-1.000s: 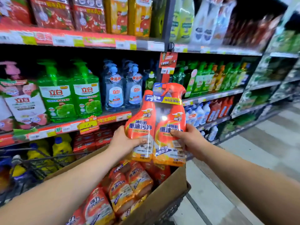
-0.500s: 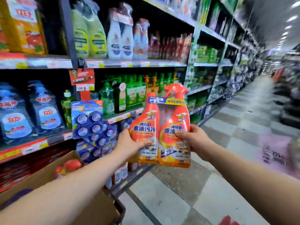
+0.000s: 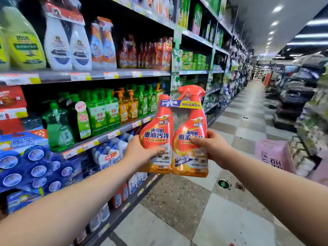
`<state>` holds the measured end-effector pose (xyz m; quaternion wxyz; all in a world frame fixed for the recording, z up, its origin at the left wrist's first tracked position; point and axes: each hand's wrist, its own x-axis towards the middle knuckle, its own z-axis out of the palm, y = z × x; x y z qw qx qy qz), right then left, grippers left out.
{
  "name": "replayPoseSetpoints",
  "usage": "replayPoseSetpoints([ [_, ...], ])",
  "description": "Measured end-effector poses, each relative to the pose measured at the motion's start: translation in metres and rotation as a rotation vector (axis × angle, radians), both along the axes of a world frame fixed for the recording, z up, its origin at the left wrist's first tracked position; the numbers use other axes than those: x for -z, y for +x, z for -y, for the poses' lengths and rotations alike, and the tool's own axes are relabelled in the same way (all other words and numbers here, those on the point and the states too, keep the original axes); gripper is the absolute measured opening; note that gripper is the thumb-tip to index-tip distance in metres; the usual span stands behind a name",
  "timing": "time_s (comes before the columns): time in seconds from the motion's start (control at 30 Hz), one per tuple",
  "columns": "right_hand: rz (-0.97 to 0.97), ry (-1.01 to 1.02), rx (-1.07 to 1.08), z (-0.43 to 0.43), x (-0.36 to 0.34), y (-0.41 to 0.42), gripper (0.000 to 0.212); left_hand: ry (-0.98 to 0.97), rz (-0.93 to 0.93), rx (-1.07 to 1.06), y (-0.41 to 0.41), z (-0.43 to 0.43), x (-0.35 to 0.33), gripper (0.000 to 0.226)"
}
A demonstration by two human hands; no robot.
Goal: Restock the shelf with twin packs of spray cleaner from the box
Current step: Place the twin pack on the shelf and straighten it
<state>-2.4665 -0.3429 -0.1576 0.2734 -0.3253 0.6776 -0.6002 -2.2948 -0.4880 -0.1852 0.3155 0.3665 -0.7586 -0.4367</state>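
Head view: a long supermarket shelf unit (image 3: 99, 76) is seen down the person's left side, running away along the aisle. Its upper level is filled with white refill pouches (image 3: 67, 47) and red packs, the level below with green dish-soap pump bottles (image 3: 96, 112), and the lower levels with blue toilet-block packs (image 3: 35, 166). A checkered tile floor (image 3: 221, 219) is spread out to the right, and a pink box (image 3: 273, 157) is set near the opposite display.

The twin pack of spray cleaner (image 3: 184, 157) is held upright in the air in front of the shelf unit, beside the level of dish soap and apart from it. Two orange trigger bottles are bound side by side by a blue and yellow band at the necks.

The pack is gripped from both sides. The left hand (image 3: 140, 153) is wrapped round the left bottle, thumb laid across its label. The right hand (image 3: 213, 148) is closed on the right bottle, its fingers (image 3: 195, 139) curled over the front.

A small round green floor marker (image 3: 223, 184) is seen below the pack.
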Motion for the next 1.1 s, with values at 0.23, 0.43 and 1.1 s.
replayPoseSetpoints([
  [0.23, -0.009, -0.031, 0.081, 0.065, -0.017, -0.082, 0.031, -0.04, -0.001, 0.062, -0.093, 0.074, -0.021, 0.099],
  [0.43, -0.002, -0.066, 0.125, 0.129, -0.022, -0.149, 0.04, -0.042, -0.034, 0.11, -0.164, 0.146, -0.033, 0.086],
  [1.1, -0.148, -0.106, -0.113, 0.323, -0.054, -0.438, 0.023, -0.141, -0.033, -0.183, -0.415, 0.294, -0.056, 0.084],
])
